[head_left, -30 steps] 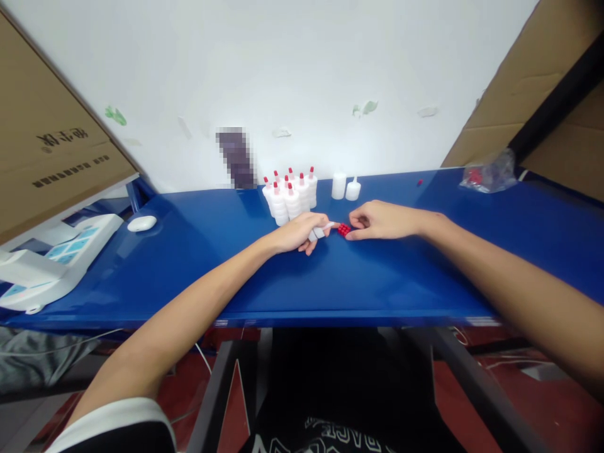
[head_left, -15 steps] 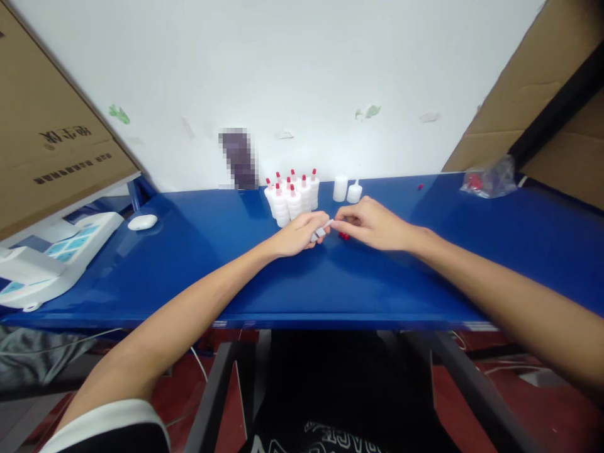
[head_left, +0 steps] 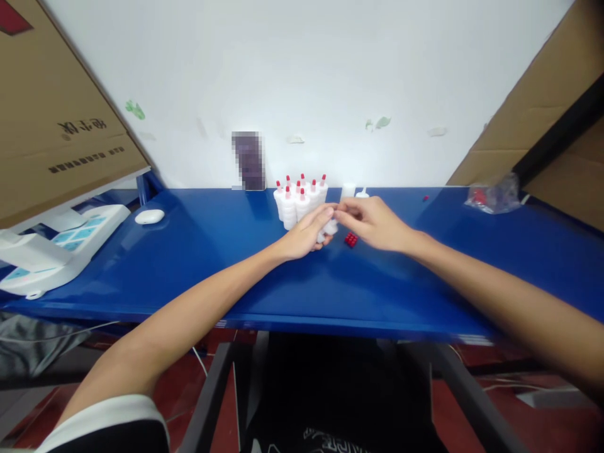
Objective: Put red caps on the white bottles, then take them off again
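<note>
My left hand [head_left: 306,234] is wrapped round a white squeeze bottle [head_left: 329,230], mostly covered by the fingers. At its upper end, my right hand [head_left: 370,223] pinches with thumb and forefinger, touching the left fingertips; what lies in the pinch is too small to make out. Just below the right hand lies a tight cluster of small red caps [head_left: 350,240]. Behind my left hand stands a group of white bottles [head_left: 289,217] with red-capped nozzles. Beyond the right hand are a plain white cylinder [head_left: 348,191] and a white part with a pointed spout [head_left: 362,194], both partly hidden.
On the blue table [head_left: 198,251], a white device with light-blue panels [head_left: 78,242] and a white rounded case [head_left: 150,216] stand left. At right are a loose red piece [head_left: 425,198] and a clear bag with red pieces [head_left: 493,195]. Cardboard [head_left: 61,113] flanks the left side.
The white bottle has turned in my left hand, and both hands now meet more closely at its end. The whole view has shifted slightly, and more of the red cluster shows.
</note>
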A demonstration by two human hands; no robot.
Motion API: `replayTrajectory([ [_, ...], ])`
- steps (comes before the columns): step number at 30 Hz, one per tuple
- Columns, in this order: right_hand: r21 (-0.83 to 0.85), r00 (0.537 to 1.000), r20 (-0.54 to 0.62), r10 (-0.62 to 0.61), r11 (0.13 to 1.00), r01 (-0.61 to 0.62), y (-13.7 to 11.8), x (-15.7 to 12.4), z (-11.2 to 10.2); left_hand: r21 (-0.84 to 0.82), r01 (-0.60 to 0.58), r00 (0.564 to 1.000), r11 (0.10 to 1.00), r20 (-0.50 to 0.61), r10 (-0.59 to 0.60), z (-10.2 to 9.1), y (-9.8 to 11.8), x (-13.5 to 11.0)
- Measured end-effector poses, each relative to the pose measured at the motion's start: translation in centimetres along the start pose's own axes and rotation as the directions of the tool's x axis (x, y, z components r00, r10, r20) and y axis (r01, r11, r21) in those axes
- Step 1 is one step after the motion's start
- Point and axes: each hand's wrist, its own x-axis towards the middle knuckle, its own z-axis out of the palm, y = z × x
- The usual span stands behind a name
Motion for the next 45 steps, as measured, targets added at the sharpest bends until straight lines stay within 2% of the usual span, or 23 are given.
replayTrajectory([
  [3,-0.1,0.991,-0.134,0.003,0.995,-0.016,1.5,1.3,-3.0,0.036,0.079,0.997,0.996,0.022,-0.08,-0.2,0.1,0.1],
  [5,-0.226,0.973,-0.225,0.05,0.969,-0.102,3.4,2.4,-5.1,0.066,0.113,0.991,0.991,0.067,-0.117,-0.6,0.0,0.3],
  [7,-0.311,0.96,-0.255,0.112,0.931,-0.191,5.6,3.6,-6.6,0.072,0.132,0.985,0.989,0.104,-0.139,-0.9,-0.2,0.5],
  [9,-0.358,0.949,-0.25,0.191,0.893,-0.274,7.7,4.4,-7.2,0.062,0.166,0.978,0.984,0.116,-0.172,-1.2,-0.3,0.6],
  [12,-0.367,0.933,-0.247,0.263,0.865,-0.341,9.6,5.1,-6.6,0.039,0.199,0.97,0.979,0.135,-0.202,-1.4,-0.5,0.7],
  [14,-0.37,0.934,-0.225,0.276,0.863,-0.344,10.0,5.2,-6.0,0.026,0.158,0.977,0.987,0.143,-0.16,-1.3,-0.6,0.5],
  [16,-0.387,0.939,-0.2,0.281,0.858,-0.339,9.9,5.0,-5.6,0.044,0.06,0.988,0.997,0.137,-0.066,-1.1,-0.5,0.1],
  [18,-0.413,0.942,-0.187,0.28,0.847,-0.334,9.7,4.5,-5.6,0.112,-0.071,0.992,0.991,0.113,0.059,-0.8,-0.2,-0.4],
  [20,-0.434,0.944,-0.191,0.269,0.839,-0.327,9.5,3.8,-5.8,0.242,-0.203,0.978,0.949,0.098,0.184,-0.4,0.2,-0.8],
  [23,-0.45,0.945,-0.206,0.253,0.833,-0.321,9.4,2.7,-6.0,0.426,-0.367,0.928,0.827,0.113,0.354,0.0,0.7,-1.3],
  [25,-0.451,0.943,-0.198,0.266,0.83,-0.329,9.4,2.1,-5.8,0.5,-0.425,0.897,0.754,0.126,0.423,0.0,0.7,-1.4],
  [30,-0.424,0.938,-0.186,0.292,0.837,-0.345,9.9,1.5,-4.2,0.665,-0.476,0.851,0.575,0.182,0.493,-0.2,0.2,-1.4],
  [33,-0.418,0.943,-0.231,0.239,0.851,-0.318,10.5,1.7,-3.4,0.69,-0.502,0.828,0.522,0.209,0.52,-0.2,0.1,-1.4],
  [37,-0.414,0.936,-0.31,0.168,0.862,-0.292,11.3,2.2,-2.8,0.698,-0.547,0.776,0.462,0.216,0.592,-0.1,0.1,-1.1],
  [39,-0.404,0.921,-0.352,0.166,0.861,-0.309,11.4,2.3,-2.5,0.699,-0.582,0.736,0.415,0.238,0.633,-0.1,0.0,-0.9],
  [45,-0.356,0.902,-0.407,0.143,0.885,-0.301,11.5,2.5,-1.8,0.698,-0.661,0.577,0.277,0.236,0.782,-0.4,-0.5,-0.6],
])
